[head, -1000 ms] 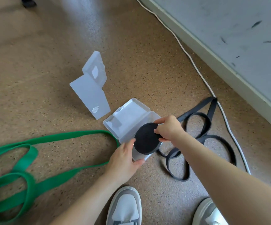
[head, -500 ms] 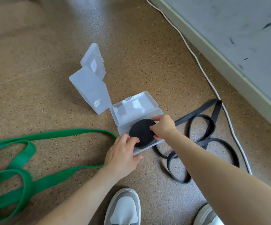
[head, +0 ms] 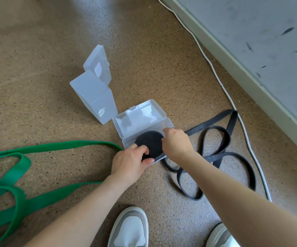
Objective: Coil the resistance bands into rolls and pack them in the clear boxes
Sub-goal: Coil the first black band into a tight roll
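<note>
A black band coiled into a flat roll (head: 149, 142) lies in the base of an open clear box (head: 140, 122) on the floor, its lid folded back. My left hand (head: 130, 162) grips the box's near left corner, fingers over the roll's edge. My right hand (head: 177, 144) presses its curled fingers on the roll's right side. A loose black band (head: 222, 152) sprawls in loops to the right. A loose green band (head: 19, 168) lies in loops at the left.
Two more clear boxes (head: 94, 93) stand upright behind the open one. A white cable (head: 231, 100) runs along the grey wall's base at the right. My two shoes (head: 130, 229) are at the bottom edge on the speckled brown floor.
The roll went from tilted above the box to lying down inside its base. My left hand slid up onto the box's corner and the roll's edge.
</note>
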A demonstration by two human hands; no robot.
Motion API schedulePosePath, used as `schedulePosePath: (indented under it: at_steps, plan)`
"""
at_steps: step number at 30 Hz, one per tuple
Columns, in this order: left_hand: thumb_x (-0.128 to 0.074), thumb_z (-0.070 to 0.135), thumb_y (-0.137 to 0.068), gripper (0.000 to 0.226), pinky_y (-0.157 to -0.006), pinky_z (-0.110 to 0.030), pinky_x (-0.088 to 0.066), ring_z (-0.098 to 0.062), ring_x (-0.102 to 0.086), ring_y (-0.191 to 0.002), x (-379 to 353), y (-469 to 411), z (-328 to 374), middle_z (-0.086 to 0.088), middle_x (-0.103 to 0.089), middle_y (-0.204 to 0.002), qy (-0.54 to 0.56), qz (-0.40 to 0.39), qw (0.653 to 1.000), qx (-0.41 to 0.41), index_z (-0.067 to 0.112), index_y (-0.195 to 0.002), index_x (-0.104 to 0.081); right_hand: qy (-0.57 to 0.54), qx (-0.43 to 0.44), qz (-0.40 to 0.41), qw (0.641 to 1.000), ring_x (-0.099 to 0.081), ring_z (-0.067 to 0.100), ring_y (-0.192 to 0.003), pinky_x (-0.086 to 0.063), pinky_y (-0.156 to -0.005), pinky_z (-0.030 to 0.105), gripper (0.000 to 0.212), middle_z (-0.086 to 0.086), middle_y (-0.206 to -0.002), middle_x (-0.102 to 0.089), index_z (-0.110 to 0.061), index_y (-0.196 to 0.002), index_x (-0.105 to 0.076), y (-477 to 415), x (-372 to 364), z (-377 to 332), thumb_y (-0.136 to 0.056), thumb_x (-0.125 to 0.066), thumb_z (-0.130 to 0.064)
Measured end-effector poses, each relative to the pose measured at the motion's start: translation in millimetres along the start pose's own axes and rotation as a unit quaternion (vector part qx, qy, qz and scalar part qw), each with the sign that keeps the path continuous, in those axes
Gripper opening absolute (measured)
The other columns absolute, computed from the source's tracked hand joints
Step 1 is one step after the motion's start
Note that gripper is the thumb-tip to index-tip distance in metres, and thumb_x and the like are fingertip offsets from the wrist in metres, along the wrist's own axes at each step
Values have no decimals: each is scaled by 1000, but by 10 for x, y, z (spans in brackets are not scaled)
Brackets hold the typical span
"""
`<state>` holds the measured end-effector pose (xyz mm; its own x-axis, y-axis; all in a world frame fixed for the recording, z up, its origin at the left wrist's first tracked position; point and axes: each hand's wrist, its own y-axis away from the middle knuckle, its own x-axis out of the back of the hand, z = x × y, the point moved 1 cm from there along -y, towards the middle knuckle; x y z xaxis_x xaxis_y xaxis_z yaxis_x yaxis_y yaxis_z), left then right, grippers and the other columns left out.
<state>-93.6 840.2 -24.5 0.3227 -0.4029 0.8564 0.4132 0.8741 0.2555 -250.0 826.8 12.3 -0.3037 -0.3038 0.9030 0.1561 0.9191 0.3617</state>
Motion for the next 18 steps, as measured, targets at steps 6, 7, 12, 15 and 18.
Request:
schedulePosePath:
  at_steps: [6, 7, 12, 15, 18]
  plan:
    - [-54, 50, -90, 29, -70, -33, -49, -19, -60, -93, 30, -46, -2, 5, -58, -107, -3, 17, 1000, 9, 31, -113, -57, -128, -17, 106, 986, -58, 28, -103, -43, -83, 31, 27, 8, -108, -63, -12, -113, -67, 274, 54, 545, -88, -55, -12]
    - [-56, 49, -90, 29, -71, -34, -51, -19, -60, -94, 36, -54, -4, 4, -57, -108, 10, 13, 1000, 11, 31, -112, -58, -116, -26, 65, 991, -55, 27, -108, -42, -88, 32, 29, 7, -112, -61, -15, -116, -66, 318, 18, 637, -89, -58, -20]
    - [-57, 38, -92, 24, -77, -35, -52, -18, -59, -98, 41, -48, -6, 4, -57, -110, 41, -6, 999, 3, 30, -114, -62, 55, 4, -154, 986, -33, 22, -131, -41, -103, 47, 61, -5, -137, -43, -32, -136, -46, 571, -230, 790, -81, -65, -50]
    - [-53, 30, -95, 25, -80, -35, -52, -19, -57, -101, 34, -39, 11, 2, -57, -114, 30, -7, 1000, -2, 28, -118, -63, 126, 28, -163, 978, -34, 23, -128, -44, -99, 44, 54, -4, -136, -43, -28, -137, -46, 655, -379, 787, -87, -65, -34]
    - [-49, 22, -96, 29, -85, -33, -50, -18, -52, -108, 40, -19, 54, 1, -55, -117, -19, 15, 999, -29, 23, -122, -61, 162, 51, -168, 971, -44, 22, -119, -49, -88, 36, 33, 0, -119, -55, -22, -121, -59, 660, -432, 826, -91, -53, -9]
